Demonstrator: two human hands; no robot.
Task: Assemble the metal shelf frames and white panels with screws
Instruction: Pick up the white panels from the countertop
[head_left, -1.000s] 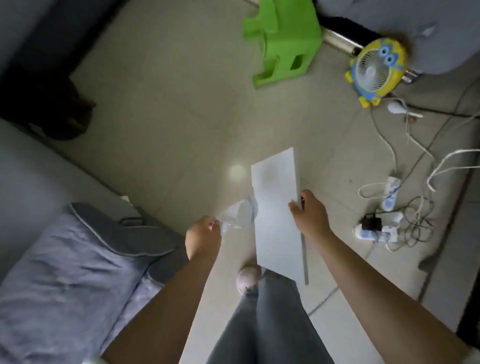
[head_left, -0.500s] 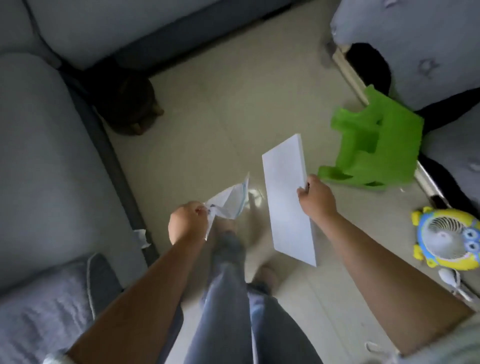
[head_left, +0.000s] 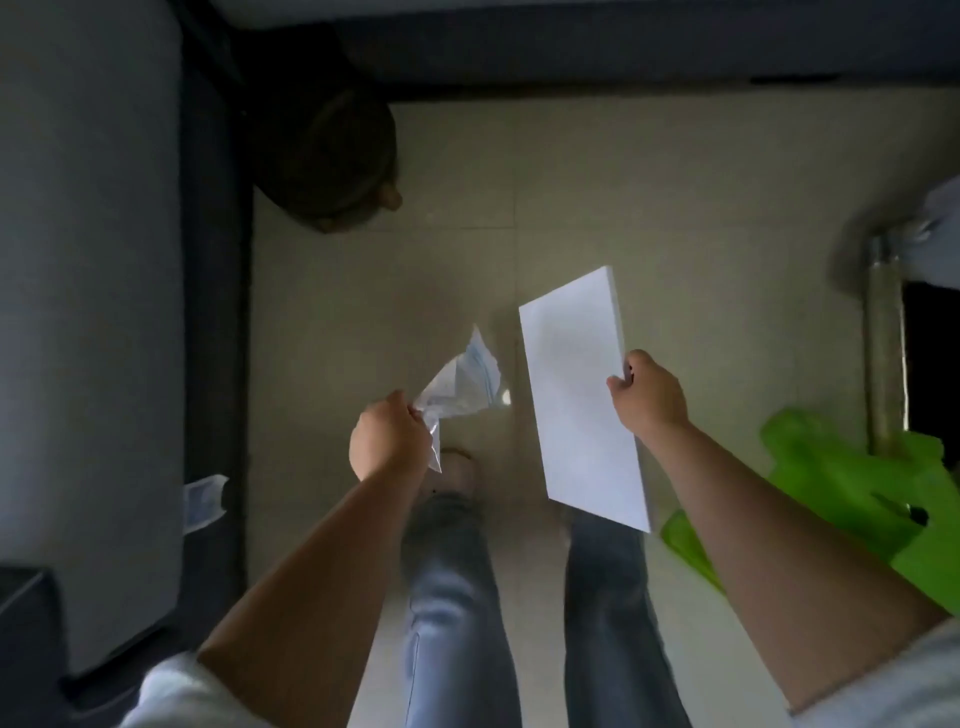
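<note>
I stand over a tiled floor (head_left: 649, 197) and look down past my legs. My right hand (head_left: 647, 397) grips a long white panel (head_left: 576, 395) by its right edge, holding it in the air, tilted, above the floor. My left hand (head_left: 389, 441) pinches a crumpled clear plastic zip bag (head_left: 460, 389) with a blue strip, also held in the air left of the panel. What the bag holds cannot be made out. No metal shelf frames or screws show in this view.
A grey sofa (head_left: 88, 312) runs along the left and top. A dark round object (head_left: 332, 156) sits on the floor by the sofa corner. A green plastic stool (head_left: 857, 499) lies at the right, beside a metal post (head_left: 883, 338). A small plastic bag (head_left: 205, 501) lies on the sofa edge.
My view has turned: the fan and cables have left the picture and the green stool has slid to the lower right. Both hands keep their hold on the bag and panel.
</note>
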